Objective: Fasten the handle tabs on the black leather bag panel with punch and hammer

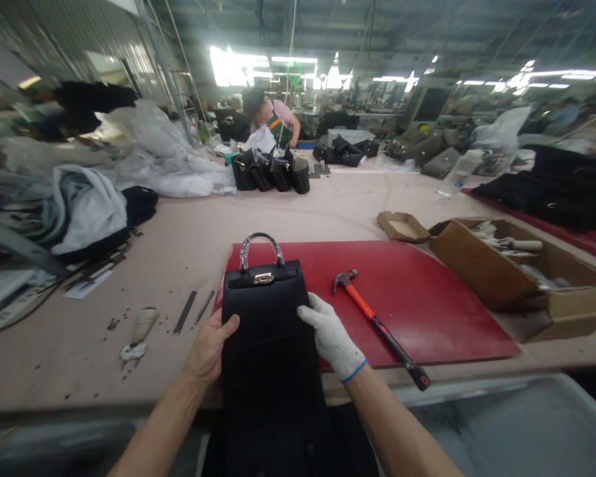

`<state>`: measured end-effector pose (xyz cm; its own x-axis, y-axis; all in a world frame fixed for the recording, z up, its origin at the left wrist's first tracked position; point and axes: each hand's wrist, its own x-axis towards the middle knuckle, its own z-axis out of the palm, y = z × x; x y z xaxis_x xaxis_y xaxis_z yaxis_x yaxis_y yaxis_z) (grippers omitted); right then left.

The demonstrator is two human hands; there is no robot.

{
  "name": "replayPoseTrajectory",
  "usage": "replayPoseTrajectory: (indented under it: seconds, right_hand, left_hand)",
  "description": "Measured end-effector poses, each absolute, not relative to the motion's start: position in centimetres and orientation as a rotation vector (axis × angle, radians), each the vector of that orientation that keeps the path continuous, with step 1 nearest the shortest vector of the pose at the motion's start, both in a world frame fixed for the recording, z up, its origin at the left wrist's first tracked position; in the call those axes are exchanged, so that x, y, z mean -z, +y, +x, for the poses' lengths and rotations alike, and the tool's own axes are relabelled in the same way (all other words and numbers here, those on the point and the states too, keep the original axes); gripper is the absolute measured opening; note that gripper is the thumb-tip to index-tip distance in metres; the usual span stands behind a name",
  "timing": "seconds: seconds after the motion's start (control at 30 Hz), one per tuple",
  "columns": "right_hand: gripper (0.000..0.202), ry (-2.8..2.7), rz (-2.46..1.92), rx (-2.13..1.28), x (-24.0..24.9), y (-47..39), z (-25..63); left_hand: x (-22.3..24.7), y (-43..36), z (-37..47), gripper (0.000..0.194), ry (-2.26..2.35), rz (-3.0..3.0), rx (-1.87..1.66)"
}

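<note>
A black handbag [265, 318] with a gold-coloured clasp and a plastic-wrapped top handle [261, 240] is held between my two hands at the table's front edge. My bare left hand [211, 348] grips its left side, thumb on the front face. On the right side my right hand [330, 331], in a white knit glove with a blue cuff, grips it with the thumb in front. The fingers behind the bag are hidden. To the right of the bag, a claw hammer [377, 324] with an orange and black handle lies on a red mat [407, 285].
Left of the bag lie a dark flat strip [185, 313], a thin metal rod [204, 307] and a tape-wrapped tool [140, 334]. A cardboard box [487, 271] stands at the right. Farther back are several black bags [271, 173] and a person [281, 122] leaning over the table.
</note>
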<state>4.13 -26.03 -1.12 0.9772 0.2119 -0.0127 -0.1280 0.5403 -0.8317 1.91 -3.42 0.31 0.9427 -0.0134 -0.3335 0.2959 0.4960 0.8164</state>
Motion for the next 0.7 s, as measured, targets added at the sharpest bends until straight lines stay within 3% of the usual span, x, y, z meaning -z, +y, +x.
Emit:
replayPoseTrajectory:
  seconds: [0.7]
  right_hand:
    - [0.041, 0.018, -1.081, -0.313, 1.4, -25.9, 5.6]
  left_hand:
    - [1.4, -3.3, 2.0, 0.061, 0.147, 0.889, 0.127]
